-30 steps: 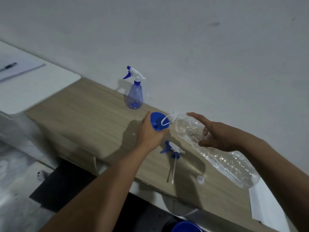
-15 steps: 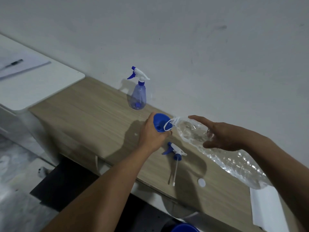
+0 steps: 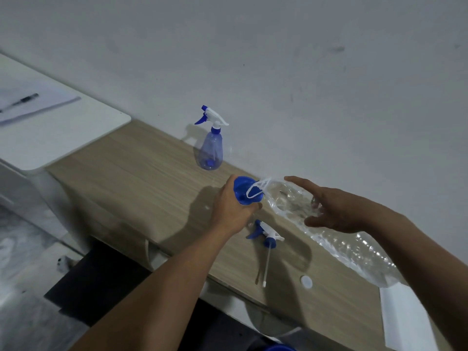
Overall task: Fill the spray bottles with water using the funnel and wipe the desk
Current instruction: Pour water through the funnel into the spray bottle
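Observation:
My left hand (image 3: pixel 231 211) grips a spray bottle hidden under it, with a blue funnel (image 3: pixel 244 190) sitting in its neck. My right hand (image 3: pixel 334 210) holds a large clear water bottle (image 3: pixel 342 239) tilted on its side, its mouth and white ring at the funnel's rim. A loose blue-and-white spray head (image 3: pixel 266 235) with its tube lies on the wooden desk (image 3: pixel 141 178) just in front of my left hand. A second spray bottle (image 3: pixel 209 150), capped, stands upright near the wall.
A white bottle cap (image 3: pixel 306 281) lies near the desk's front edge. A white cloth or paper (image 3: pixel 405 317) rests at the desk's right end. A white table (image 3: pixel 58 133) with paper and a pen (image 3: pixel 24 100) adjoins on the left. The wall runs behind.
The view has shifted slightly. Both hands keep the same hold, with the water bottle's mouth staying at the funnel.

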`<state>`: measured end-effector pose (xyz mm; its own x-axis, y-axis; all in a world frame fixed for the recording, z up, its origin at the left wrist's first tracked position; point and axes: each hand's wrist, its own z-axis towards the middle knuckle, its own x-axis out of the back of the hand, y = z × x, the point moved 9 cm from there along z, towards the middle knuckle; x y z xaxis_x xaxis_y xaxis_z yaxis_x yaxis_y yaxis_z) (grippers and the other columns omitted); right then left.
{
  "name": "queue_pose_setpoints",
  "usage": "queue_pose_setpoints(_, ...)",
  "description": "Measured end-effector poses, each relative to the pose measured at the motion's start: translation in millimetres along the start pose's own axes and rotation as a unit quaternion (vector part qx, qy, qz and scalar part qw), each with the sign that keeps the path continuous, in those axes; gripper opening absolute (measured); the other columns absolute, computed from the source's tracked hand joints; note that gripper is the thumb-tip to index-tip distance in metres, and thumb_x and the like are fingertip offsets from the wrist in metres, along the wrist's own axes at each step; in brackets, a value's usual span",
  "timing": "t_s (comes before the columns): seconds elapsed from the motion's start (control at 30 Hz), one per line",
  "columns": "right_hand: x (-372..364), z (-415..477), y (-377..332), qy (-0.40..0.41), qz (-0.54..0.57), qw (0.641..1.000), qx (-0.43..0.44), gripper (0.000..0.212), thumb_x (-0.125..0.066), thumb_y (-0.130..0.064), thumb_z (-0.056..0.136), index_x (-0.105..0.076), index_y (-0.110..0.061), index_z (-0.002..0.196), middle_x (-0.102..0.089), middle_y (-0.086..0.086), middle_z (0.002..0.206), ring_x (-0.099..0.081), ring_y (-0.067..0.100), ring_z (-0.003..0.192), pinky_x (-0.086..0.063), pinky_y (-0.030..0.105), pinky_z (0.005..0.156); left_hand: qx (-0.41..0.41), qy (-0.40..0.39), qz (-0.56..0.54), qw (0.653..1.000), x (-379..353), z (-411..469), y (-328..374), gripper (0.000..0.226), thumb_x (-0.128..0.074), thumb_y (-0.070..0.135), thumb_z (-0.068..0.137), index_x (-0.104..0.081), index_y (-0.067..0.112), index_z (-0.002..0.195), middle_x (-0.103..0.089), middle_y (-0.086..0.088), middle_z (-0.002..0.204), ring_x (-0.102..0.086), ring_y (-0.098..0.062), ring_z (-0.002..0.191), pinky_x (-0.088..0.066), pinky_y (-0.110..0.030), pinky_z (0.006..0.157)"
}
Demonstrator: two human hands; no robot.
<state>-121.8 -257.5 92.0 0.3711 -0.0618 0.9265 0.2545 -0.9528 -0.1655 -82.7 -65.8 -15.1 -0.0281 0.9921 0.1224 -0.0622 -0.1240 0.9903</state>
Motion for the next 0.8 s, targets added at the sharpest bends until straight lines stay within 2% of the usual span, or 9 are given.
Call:
queue_pose_setpoints(0.17, -7, 0, -5, 0.074, 0.063, 0.995, 0.028, 0.101, -0.073, -0.032, 0.090, 0.003, -0.072, 0.142, -0.061, 0.008, 0.110, -0.062, 0.020, 0.099, -0.054, 0.041, 0.091, 0.004, -0.001, 0.008, 1.000, 0, -1, 0, 0.057, -0.086, 0.028, 0.062, -0.055, 0.040, 0.108, -0.069, 0.013, 0.103, -0.067, -0.008, 0.095, -0.058, -0.042, 0.085)
queue_pose_setpoints(0.27, -9, -1, -5, 0.149, 0.138, 0.978, 0.040, 0.101, -0.075, -0.033, 0.088, 0.000, -0.071, 0.143, -0.058, 0.005, 0.115, -0.063, 0.017, 0.103, -0.055, 0.036, 0.091, 0.012, 0.005, 0.010, 1.000, 1, -1, 0, 0.060, -0.087, 0.027, 0.060, -0.055, 0.037, 0.110, -0.067, 0.014, 0.102, -0.066, -0.007, 0.094, -0.058, -0.038, 0.085)
queue_pose_setpoints(0.37, -12, -8, 6, 0.239, 0.189, 0.952, 0.020, 0.100, -0.075, -0.034, 0.088, -0.001, -0.067, 0.146, -0.057, 0.001, 0.109, -0.063, 0.010, 0.099, -0.053, 0.029, 0.086, 0.017, 0.010, 0.015, 1.000, 1, -3, 1, 0.056, -0.084, 0.018, 0.061, -0.056, 0.040, 0.104, -0.067, 0.014, 0.098, -0.065, -0.004, 0.090, -0.057, -0.030, 0.078)
queue_pose_setpoints(0.47, -15, -19, 26, 0.327, 0.237, 0.915, -0.018, 0.102, -0.076, -0.031, 0.088, -0.001, -0.061, 0.149, -0.056, 0.002, 0.111, -0.063, 0.010, 0.099, -0.048, 0.022, 0.083, 0.021, 0.013, 0.028, 0.999, 2, -4, 3, 0.056, -0.085, 0.024, 0.059, -0.054, 0.043, 0.102, -0.067, 0.013, 0.098, -0.065, -0.006, 0.090, -0.054, -0.025, 0.074)
queue_pose_setpoints(0.63, -20, -33, 64, 0.425, 0.287, 0.853, -0.099, 0.104, -0.076, -0.028, 0.089, 0.003, -0.050, 0.153, -0.055, 0.006, 0.117, -0.061, 0.021, 0.108, -0.051, 0.042, 0.092, 0.024, 0.004, 0.075, 0.997, 6, -11, 16, 0.054, -0.087, 0.024, 0.070, -0.052, 0.034, 0.110, -0.063, 0.017, 0.094, -0.059, 0.010, 0.079, -0.040, -0.001, 0.057)
queue_pose_setpoints(0.73, -26, -33, 81, 0.462, 0.298, 0.827, -0.121, 0.102, -0.075, -0.023, 0.090, 0.002, -0.048, 0.153, -0.055, 0.009, 0.122, -0.060, 0.020, 0.109, -0.049, 0.037, 0.090, 0.019, -0.005, 0.087, 0.996, 5, -14, 22, 0.050, -0.086, 0.023, 0.074, -0.055, 0.026, 0.113, -0.063, 0.012, 0.095, -0.052, 0.024, 0.071, -0.036, 0.003, 0.058)
queue_pose_setpoints(0.8, -32, -31, 92, 0.480, 0.310, 0.810, -0.133, 0.101, -0.075, -0.019, 0.089, -0.001, -0.046, 0.153, -0.052, 0.012, 0.130, -0.058, 0.022, 0.111, -0.044, 0.031, 0.090, 0.018, -0.007, 0.084, 0.996, 4, -14, 22, 0.050, -0.085, 0.019, 0.074, -0.057, 0.021, 0.115, -0.064, 0.008, 0.096, -0.051, 0.025, 0.069, -0.036, 0.003, 0.058)
